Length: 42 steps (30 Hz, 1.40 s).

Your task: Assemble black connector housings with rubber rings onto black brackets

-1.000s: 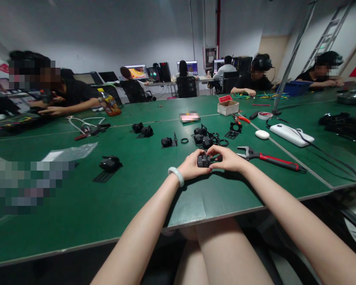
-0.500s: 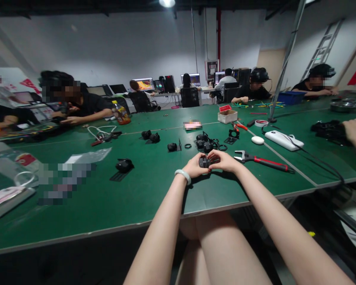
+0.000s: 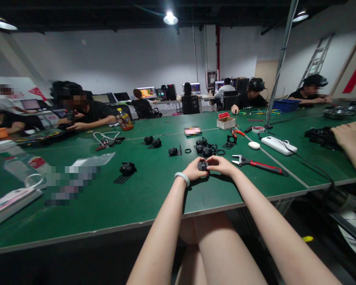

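Between my two hands is a small black plastic fitting (image 3: 202,166), held just over the green table. My left hand (image 3: 193,169), with a pale bangle on the wrist, grips it from the left. The fingers of my right hand (image 3: 221,164) close on its right side and partly cover it. Just beyond my hands lie several similar black fittings (image 3: 204,149) with black rings (image 3: 221,152) and a thin black bracket (image 3: 231,141). An adjustable wrench (image 3: 259,165) with a red and black handle lies right of my right hand.
Another black fitting on a bracket (image 3: 127,169) and a clear plastic bag (image 3: 91,162) lie to the left. A white power bank (image 3: 279,145) with a cable, a roll of tape (image 3: 258,129) and a small box (image 3: 226,123) stand right. Co-workers sit around the green table (image 3: 154,198).
The camera view has tilted up slightly. My hands stay together on the black fitting; my right fingers have drawn closer to it. A co-worker's hands at the right have shifted.
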Each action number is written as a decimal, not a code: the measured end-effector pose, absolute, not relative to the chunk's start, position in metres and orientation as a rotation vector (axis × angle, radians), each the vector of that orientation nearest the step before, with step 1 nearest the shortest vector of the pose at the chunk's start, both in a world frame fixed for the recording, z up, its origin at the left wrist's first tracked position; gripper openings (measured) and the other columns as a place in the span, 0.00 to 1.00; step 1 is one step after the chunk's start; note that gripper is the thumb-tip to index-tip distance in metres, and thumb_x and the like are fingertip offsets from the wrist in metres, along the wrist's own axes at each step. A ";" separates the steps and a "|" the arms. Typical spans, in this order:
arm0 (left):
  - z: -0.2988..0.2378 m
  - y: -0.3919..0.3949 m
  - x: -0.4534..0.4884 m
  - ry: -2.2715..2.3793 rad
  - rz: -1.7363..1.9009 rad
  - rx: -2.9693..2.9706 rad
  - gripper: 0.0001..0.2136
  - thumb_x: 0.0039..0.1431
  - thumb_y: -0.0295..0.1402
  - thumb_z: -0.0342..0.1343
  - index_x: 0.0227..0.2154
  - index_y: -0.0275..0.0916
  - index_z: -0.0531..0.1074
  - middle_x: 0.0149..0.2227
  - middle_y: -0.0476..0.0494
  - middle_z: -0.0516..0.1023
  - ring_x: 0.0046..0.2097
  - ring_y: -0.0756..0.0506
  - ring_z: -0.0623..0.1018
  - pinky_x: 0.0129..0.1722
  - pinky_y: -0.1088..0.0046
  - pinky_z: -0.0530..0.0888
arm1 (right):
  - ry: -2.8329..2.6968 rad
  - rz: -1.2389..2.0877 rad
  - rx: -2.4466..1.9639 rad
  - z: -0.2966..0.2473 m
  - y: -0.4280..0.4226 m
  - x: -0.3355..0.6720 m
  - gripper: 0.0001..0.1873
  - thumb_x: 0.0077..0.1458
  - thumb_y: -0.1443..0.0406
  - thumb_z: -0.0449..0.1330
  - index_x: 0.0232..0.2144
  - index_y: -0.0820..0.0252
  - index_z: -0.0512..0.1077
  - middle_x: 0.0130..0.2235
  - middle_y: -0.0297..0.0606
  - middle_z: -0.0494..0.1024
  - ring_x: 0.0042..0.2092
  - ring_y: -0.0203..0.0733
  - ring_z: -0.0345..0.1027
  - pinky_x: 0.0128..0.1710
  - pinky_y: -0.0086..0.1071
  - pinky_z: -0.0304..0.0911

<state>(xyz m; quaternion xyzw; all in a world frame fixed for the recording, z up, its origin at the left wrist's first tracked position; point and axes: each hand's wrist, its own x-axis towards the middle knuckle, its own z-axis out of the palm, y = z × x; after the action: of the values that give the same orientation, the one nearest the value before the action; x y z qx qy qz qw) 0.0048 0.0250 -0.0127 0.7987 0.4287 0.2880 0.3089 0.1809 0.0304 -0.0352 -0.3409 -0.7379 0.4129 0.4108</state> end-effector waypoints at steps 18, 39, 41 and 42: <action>-0.014 0.023 0.004 1.098 0.773 2.115 0.30 0.35 0.28 0.57 0.46 0.36 0.58 0.34 0.47 0.69 0.34 0.49 0.70 0.34 0.73 0.68 | -1.857 0.948 -0.924 -0.042 0.033 0.176 0.17 0.43 0.60 0.57 0.36 0.62 0.68 0.36 0.38 0.72 0.39 0.40 0.65 0.40 0.34 0.59; -0.020 0.017 0.014 1.304 0.906 1.998 0.23 0.33 0.27 0.57 0.38 0.38 0.65 0.30 0.51 0.71 0.30 0.50 0.70 0.31 0.76 0.69 | -1.786 0.998 -0.892 -0.047 0.034 0.175 0.15 0.42 0.61 0.58 0.34 0.61 0.68 0.37 0.37 0.72 0.40 0.41 0.64 0.42 0.36 0.58; -0.019 0.015 0.013 1.288 0.915 1.989 0.23 0.33 0.27 0.57 0.39 0.38 0.65 0.30 0.51 0.72 0.31 0.49 0.71 0.32 0.75 0.69 | -1.779 1.020 -0.873 -0.046 0.032 0.176 0.15 0.42 0.61 0.58 0.35 0.61 0.67 0.37 0.38 0.72 0.40 0.41 0.64 0.41 0.35 0.58; -0.018 0.014 0.013 1.278 0.918 1.985 0.23 0.33 0.26 0.57 0.39 0.38 0.65 0.30 0.51 0.72 0.31 0.49 0.71 0.32 0.74 0.69 | -1.780 1.032 -0.861 -0.045 0.031 0.177 0.16 0.42 0.61 0.58 0.36 0.61 0.66 0.37 0.38 0.71 0.40 0.40 0.65 0.40 0.35 0.59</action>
<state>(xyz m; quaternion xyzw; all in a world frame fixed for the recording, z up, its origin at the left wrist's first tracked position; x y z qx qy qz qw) 0.0126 0.0144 -0.0182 0.7476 0.4813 0.3459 0.2997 0.1768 0.0311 -0.0451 -0.3467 -0.7166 0.4154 0.4401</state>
